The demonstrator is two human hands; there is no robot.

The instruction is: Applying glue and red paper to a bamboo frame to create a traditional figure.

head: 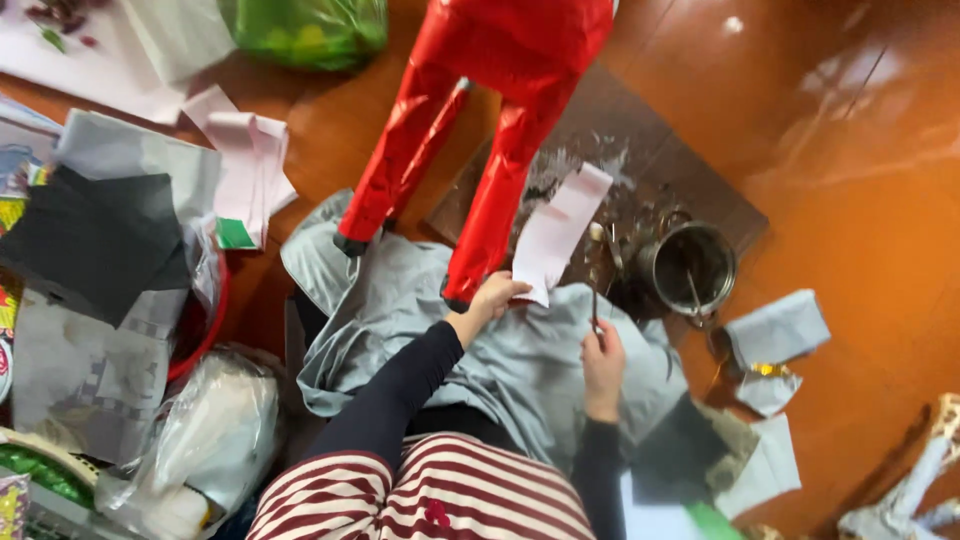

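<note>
My left hand (493,297) grips the lower corner of a pale pink paper strip (558,233) and holds it against the leg of a red paper-covered figure (497,195) that stands on a grey cloth (520,360). My right hand (603,365) is closed around the handle of a thin brush (595,275), held upright beside the strip. The brush tip sits near a small metal pot (692,266). Both arms wear dark sleeves.
A dark board (690,180) smeared with glue and scraps lies under the pot on the orange-brown floor. Sheets of grey, black and pink paper (120,230) pile up at the left, with plastic bags (215,430) and a red basin rim (205,335). Folded paper pieces (775,330) lie at the right.
</note>
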